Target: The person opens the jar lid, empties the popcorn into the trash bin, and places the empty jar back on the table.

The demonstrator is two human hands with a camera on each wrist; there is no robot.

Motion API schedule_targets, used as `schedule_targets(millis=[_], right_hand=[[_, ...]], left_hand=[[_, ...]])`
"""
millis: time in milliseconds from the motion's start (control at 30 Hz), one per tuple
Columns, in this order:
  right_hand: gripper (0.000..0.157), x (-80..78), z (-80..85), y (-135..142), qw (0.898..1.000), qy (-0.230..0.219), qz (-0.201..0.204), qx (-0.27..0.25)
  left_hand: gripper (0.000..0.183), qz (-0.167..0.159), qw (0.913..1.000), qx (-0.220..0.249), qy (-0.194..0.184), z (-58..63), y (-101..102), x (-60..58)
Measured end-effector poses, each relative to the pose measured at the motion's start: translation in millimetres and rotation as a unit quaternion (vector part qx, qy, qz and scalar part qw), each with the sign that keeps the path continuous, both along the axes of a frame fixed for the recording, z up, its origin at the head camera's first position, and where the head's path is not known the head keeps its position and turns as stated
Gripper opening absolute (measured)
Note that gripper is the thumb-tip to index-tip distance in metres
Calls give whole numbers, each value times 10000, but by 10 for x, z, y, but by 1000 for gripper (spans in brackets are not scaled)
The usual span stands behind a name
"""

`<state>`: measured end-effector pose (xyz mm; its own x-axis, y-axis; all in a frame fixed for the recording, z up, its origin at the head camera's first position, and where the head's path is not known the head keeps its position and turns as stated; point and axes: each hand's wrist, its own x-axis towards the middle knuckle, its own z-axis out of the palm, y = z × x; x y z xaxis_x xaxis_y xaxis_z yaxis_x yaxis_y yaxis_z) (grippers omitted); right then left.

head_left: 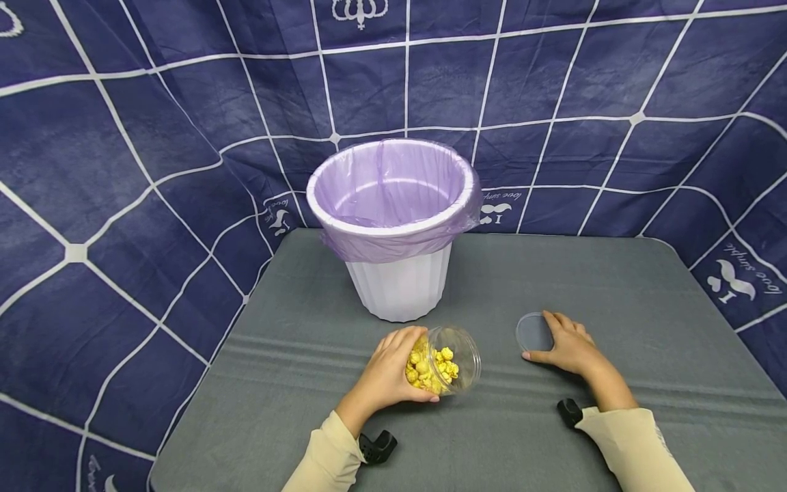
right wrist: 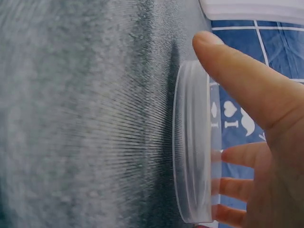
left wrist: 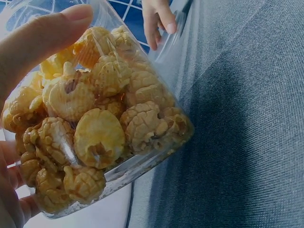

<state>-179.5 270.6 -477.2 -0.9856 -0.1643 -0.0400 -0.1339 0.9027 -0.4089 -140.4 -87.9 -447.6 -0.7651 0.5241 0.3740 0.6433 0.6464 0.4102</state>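
My left hand (head_left: 389, 365) grips a clear plastic jar (head_left: 462, 362) of yellow popcorn (head_left: 424, 369), thumb on one side and fingers round the other. The jar is tilted, its uncapped mouth facing right. Close up in the left wrist view, caramel-coloured popcorn (left wrist: 99, 137) fills much of the jar. Off to the right, a clear round lid (head_left: 532, 333) lies flat on the table. Around its right side my right hand (head_left: 572, 345) spreads thumb and fingers. In the right wrist view the thumb stands off the lid (right wrist: 192, 142), while the other fingertips are behind its edge.
A white bin (head_left: 399, 283) lined with a purple bag (head_left: 393, 246) stands behind the jar at the back of the grey table (head_left: 277, 396). Blue cloth (head_left: 553, 82) with white lines hangs at the back and both sides.
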Motion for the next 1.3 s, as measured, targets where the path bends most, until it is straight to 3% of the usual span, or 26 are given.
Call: schedule_targets(millis=[200,333,467,567,700,833,933,1100,1300], right_hand=[[89,-52,149,-41,9991,368,-40,-214],[73,-105,421,-146,9939,611,-7,-917],[55,-136,712,-285,9784,970,92,-1822],[41,-143,909,-402,9536,1513,292,-2586],[31,-130,1168,-565,9097,1887,638,-3643],[29,-146,1402,-706,8639,1783,968,-4611],[29,-175,1548,-793,8367,1576,1180,-5111],[31,-237,1747,-918,8136,1296,1301,-5517],[31,-378,1934,-1061,7880,1139,1047,-5959]], left_hand=[[100,21,10000,1,-19,1,-4,5],[101,50,10000,12,-63,0,-12,7],[101,64,10000,15,-62,3,-20,8],[101,87,9999,0,-79,4,-21,14],[100,122,9998,-5,-137,3,-21,22],[100,150,9998,-6,-145,3,-25,23],[100,164,9998,-2,-135,-3,-26,26],[100,154,9998,53,-123,-14,-24,34],[100,168,9998,65,-75,-13,-20,32]])
